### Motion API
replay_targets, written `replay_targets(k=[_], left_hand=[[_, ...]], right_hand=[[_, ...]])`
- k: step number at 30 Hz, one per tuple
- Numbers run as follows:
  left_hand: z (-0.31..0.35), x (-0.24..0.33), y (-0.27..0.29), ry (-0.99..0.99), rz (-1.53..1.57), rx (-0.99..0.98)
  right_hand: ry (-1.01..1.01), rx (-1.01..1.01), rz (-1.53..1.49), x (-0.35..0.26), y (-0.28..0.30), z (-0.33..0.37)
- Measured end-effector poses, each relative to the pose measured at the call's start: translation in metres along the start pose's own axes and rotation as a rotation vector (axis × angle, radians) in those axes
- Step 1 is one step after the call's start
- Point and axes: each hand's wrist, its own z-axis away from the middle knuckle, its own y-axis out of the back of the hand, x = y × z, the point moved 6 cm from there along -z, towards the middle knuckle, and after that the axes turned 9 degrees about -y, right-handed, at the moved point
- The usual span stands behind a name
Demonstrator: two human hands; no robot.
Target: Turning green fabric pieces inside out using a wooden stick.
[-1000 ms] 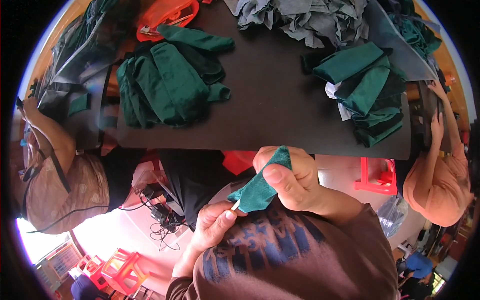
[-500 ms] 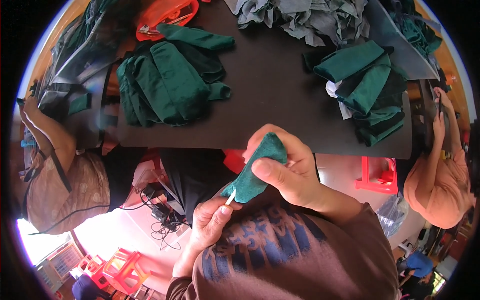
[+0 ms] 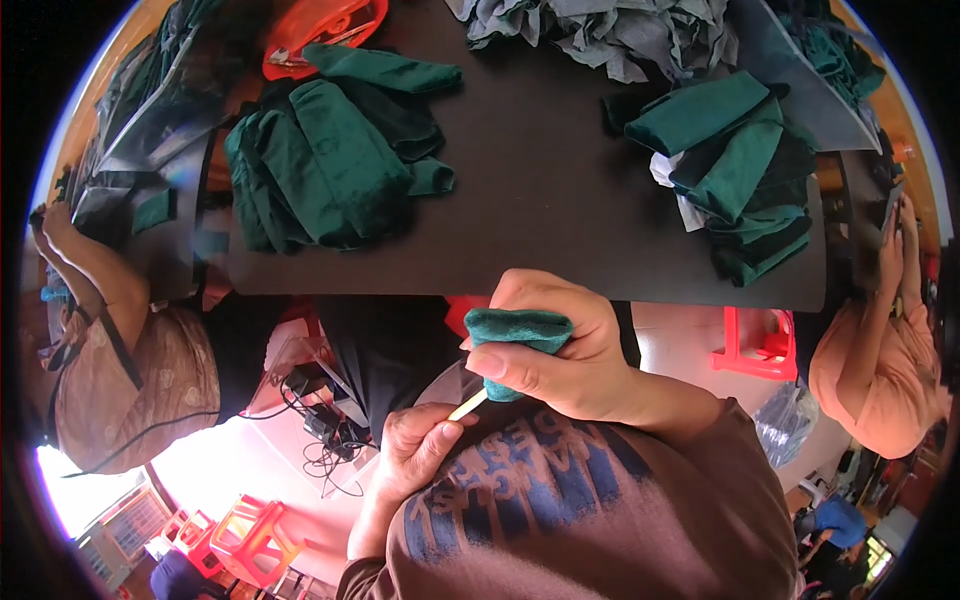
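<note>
While I'm watching remotely, green cloth piece [image 3: 520, 328]: sitting bunched in the right hand [image 3: 568, 350], in front of the chest, appearing just short of the surface's [image 3: 520, 230] near edge.
Right hand: clenching the piece, thumb pressing across it, probably keeping fabric from slipping on the pale stick [image 3: 467, 406].
Left hand [image 3: 420, 447]: pinching the stick between thumb and fingers, likely for steering it; the other end is disappearing at the cloth's lower edge, so I'm not managing to tell how deep.
Green stacks: left pile [image 3: 350, 170] and right pile [image 3: 715, 155] are lying on the surface, one per side, presumably for easy reach.
Change: versus a second ago, the piece isn't slanting corner-up anymore; its top is lying nearly level, and more stick is showing between the hands.
</note>
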Motion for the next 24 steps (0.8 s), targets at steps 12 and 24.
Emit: replay_targets(k=[12, 24], left_hand=[[-0.001, 0.001, -0.007, -0.026, 0.131, 0.019], [0.002, -0.001, -0.002, -0.035, 0.022, 0.008]], right_hand=[[0.049, -0.073, -0.016, 0.007, -0.011, 0.012], [0.025, 0.100, -0.150, 0.007, -0.001, 0.012]])
